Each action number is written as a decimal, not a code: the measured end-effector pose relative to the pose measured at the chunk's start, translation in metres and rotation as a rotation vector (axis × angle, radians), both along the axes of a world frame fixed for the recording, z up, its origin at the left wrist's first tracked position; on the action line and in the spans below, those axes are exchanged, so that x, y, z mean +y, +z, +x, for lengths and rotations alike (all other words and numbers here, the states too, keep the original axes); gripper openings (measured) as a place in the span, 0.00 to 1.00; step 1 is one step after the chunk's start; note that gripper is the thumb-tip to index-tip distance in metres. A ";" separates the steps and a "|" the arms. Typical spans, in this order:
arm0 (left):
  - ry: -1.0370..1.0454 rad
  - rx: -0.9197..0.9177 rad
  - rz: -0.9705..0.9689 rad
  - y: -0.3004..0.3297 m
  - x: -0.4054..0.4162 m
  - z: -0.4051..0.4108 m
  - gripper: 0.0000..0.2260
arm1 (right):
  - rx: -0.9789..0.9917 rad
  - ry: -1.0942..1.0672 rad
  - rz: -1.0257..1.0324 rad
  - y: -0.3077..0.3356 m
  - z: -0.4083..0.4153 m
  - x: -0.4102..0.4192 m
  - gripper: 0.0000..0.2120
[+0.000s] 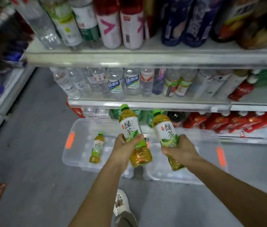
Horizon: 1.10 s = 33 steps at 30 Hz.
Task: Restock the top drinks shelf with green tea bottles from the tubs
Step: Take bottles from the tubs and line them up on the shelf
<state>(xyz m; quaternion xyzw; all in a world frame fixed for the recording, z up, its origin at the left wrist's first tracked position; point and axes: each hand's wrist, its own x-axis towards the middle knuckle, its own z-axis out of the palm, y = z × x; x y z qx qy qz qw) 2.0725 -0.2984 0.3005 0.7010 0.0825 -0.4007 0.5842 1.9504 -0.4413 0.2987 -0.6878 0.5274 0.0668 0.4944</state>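
Shelving (145, 58) packed with bottled water and soft drinks fills the view I am watching, above a grey shop floor (31, 145) where two clear plastic tubs with orange latches sit side by side. In the left tub (73, 154) a single green tea bottle (96, 147) lies on its side. I see the left hand (126, 148) curled round the label of a second green tea bottle (133, 133), its green cap tilted up toward the shelves. The right hand (181, 150) wraps the lower body of a third green tea bottle (166, 135), held just beside the other, over the right tub (195, 176). A white shoe (121, 203) stands on the floor between the forearms.
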 end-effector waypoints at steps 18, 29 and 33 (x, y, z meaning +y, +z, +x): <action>-0.393 -0.491 -0.406 0.272 -0.232 -0.330 0.24 | -0.504 -0.283 -0.522 0.297 -0.358 -0.165 0.23; -0.503 -0.786 -0.553 0.363 -0.371 -0.387 0.29 | -0.665 -0.386 -0.702 0.380 -0.426 -0.301 0.22; -0.495 -0.827 -0.613 0.389 -0.436 -0.394 0.31 | -0.692 -0.381 -0.755 0.403 -0.436 -0.368 0.22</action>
